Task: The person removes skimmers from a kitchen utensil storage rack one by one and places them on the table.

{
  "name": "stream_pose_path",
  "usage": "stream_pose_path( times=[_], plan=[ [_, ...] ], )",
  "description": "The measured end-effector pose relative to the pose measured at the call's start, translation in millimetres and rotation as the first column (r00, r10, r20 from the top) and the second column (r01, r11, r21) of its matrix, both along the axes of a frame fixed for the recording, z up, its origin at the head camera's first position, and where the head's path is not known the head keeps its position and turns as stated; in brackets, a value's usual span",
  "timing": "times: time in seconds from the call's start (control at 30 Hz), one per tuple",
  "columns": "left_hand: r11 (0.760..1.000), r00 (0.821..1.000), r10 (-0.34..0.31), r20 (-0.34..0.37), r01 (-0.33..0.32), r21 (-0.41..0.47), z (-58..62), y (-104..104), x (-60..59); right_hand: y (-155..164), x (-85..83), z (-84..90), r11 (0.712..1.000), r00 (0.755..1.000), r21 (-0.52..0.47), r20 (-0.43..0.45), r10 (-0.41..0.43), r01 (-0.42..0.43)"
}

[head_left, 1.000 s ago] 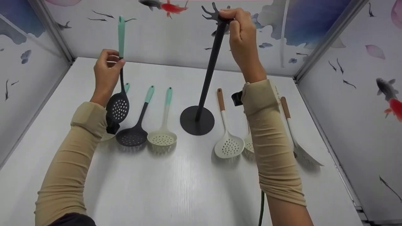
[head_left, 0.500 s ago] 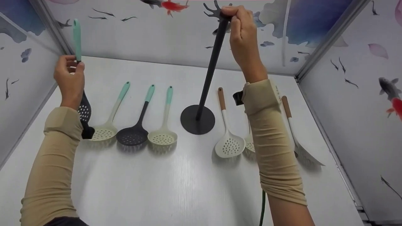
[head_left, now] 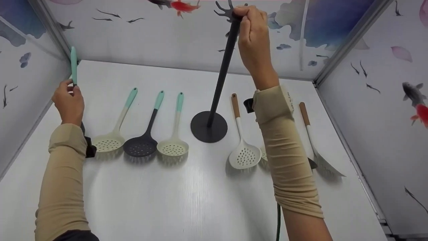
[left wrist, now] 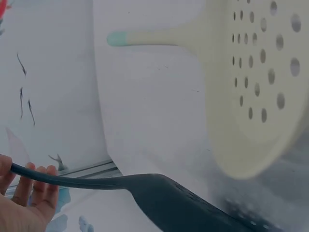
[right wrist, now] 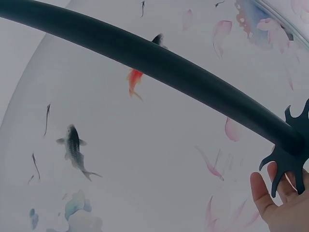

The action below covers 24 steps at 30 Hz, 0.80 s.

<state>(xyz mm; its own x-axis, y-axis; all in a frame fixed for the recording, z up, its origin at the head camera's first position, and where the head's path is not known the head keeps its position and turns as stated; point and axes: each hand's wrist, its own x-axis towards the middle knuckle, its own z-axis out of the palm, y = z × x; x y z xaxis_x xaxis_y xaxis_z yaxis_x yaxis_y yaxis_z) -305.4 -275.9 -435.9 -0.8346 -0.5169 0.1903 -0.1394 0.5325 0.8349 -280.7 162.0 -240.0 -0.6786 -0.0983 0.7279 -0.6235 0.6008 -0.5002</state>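
Note:
My left hand (head_left: 69,103) pinches a black skimmer (left wrist: 164,198) where its mint-green handle (head_left: 74,65) begins, at the table's far left. The handle points up; the perforated head hangs low, mostly hidden behind my forearm in the head view. Beside it lies a cream skimmer (head_left: 108,143) with a mint handle, which looms large in the left wrist view. My right hand (head_left: 255,43) grips the hooked top of a black utensil stand (head_left: 222,73). The stand's round base (head_left: 209,127) sits mid-table, and its curved hooks (right wrist: 285,169) spread beside my fingers.
Right of the cream skimmer lie a black skimmer (head_left: 140,146) and another cream one (head_left: 173,147). A white skimmer (head_left: 244,155) and a turner (head_left: 322,160), both brown-handled, lie to the right. My right forearm partly covers more utensils. Printed panels (head_left: 133,40) enclose the table.
My left hand has carried the black skimmer leftward, then lowered it at the far left, uncovering the cream skimmer. The right hand stays on the stand's top.

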Motion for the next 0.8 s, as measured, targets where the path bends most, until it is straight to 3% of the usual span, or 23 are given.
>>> stream_pose_path(
  times=[0.23, 0.37, 0.5, 0.57, 0.63, 0.7, 0.8],
  plan=[
    [0.995, 0.997, -0.071, -0.028, 0.069, -0.068, -11.8, 10, -4.6, 0, -1.8, -2.2, 1.0, 1.0, -0.027, 0.004, -0.008, 0.009],
    [0.979, 0.991, -0.123, 0.06, 0.131, -0.154, -20.2, 13, -6.2, 0, -1.7, -4.1, 0.999, 1.0, -0.04, 0.018, -0.013, 0.014],
    [0.947, 0.96, -0.196, 0.2, 0.239, -0.215, -26.0, 17, -7.0, 0, -0.7, -4.9, 0.999, 1.0, -0.042, 0.008, -0.022, 0.022],
    [0.923, 0.932, -0.234, 0.278, 0.303, -0.236, -27.8, 18, -5.9, -1, -0.4, -4.9, 0.999, 0.999, -0.021, -0.003, -0.041, 0.041],
    [0.899, 0.891, -0.279, 0.359, 0.374, -0.229, -28.9, 18, -3.7, -2, -0.2, -4.7, 0.997, 0.997, 0.026, -0.014, -0.075, 0.076],
    [0.874, 0.83, -0.333, 0.447, 0.45, -0.184, -29.8, 16, 0.5, -4, -0.2, -4.5, 0.99, 0.993, 0.078, -0.021, -0.12, 0.121],
    [0.856, 0.71, -0.393, 0.585, 0.515, -0.05, -28.6, 14, 9.2, -7, 0.2, -4.7, 0.973, 0.983, 0.14, -0.024, -0.181, 0.183]
  ],
)
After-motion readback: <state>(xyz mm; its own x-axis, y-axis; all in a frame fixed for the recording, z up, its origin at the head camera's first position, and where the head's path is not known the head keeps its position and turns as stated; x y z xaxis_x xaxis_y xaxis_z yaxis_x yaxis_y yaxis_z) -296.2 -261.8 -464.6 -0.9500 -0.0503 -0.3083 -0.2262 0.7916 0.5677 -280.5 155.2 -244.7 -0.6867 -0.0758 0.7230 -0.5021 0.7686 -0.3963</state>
